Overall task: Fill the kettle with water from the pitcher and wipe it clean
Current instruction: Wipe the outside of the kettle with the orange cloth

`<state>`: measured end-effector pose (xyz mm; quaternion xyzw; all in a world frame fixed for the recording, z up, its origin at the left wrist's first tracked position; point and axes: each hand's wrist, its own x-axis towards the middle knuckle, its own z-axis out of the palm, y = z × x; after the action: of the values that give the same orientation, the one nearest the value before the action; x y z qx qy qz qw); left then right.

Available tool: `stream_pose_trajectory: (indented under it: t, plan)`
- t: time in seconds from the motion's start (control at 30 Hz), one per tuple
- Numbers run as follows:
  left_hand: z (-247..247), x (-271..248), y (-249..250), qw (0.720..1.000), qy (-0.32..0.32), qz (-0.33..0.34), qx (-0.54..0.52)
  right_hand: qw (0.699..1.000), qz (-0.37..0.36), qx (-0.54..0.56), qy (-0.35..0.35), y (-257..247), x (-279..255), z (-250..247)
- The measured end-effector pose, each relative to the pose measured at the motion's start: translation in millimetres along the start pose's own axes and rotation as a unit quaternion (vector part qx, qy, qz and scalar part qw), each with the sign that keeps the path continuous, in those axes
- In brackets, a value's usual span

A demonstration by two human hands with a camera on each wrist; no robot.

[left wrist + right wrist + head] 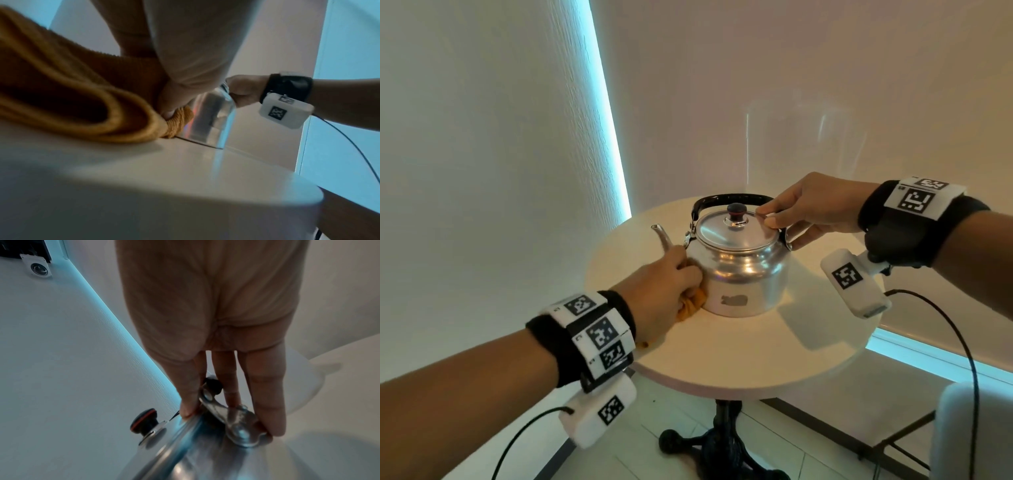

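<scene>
Your left hand [664, 294] presses a bunched cloth [693, 303] against the kettle [739, 267] on the counter [739, 353]; your right hand [808, 209] grips its lid edge and handle hinge. Rub too hard and the filled kettle may slide or slosh through the spout [661, 234].

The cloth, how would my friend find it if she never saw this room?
Start at the round table with the shiny metal kettle standing on it. Look at the kettle's side below the spout, where the left hand presses something bunched against the metal. That is the cloth: soft, crumpled and mustard yellow, the only colourful thing there.
</scene>
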<state>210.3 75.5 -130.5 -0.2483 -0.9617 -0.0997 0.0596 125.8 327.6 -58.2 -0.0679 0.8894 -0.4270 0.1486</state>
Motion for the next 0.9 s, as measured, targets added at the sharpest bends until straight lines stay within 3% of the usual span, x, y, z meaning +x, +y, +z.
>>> stream_pose_trajectory:
  t: [0.17, 0.4, 0.6, 0.7, 0.8, 0.9]
  plan:
    - [-12, 7, -5, 0.994, 0.079, -0.074, -0.029, 1.000, -0.001, 0.003, 0.001, 0, -1, 1]
    - [-31, 23, 21, 0.975, 0.184, -0.080, -0.091, 1.000, -0.008, 0.006, -0.004, 1, -1, -1]
    - [-52, 60, 15, 0.966, 0.196, -0.149, -0.079, 1.000, -0.010, 0.006, -0.007, 2, 0, 0]
    - [-47, 65, 21, 0.972, 0.164, -0.159, -0.056, 1.000, -0.012, 0.008, -0.006, 2, -1, 1]
    - [-36, 44, 32, 0.979, 0.138, -0.140, -0.048, 1.000, -0.017, 0.011, -0.002, 4, -1, 0]
    - [-21, 15, 51, 0.989, 0.140, -0.034, -0.026, 1.000, -0.021, 0.011, -0.008, 5, -1, 0]
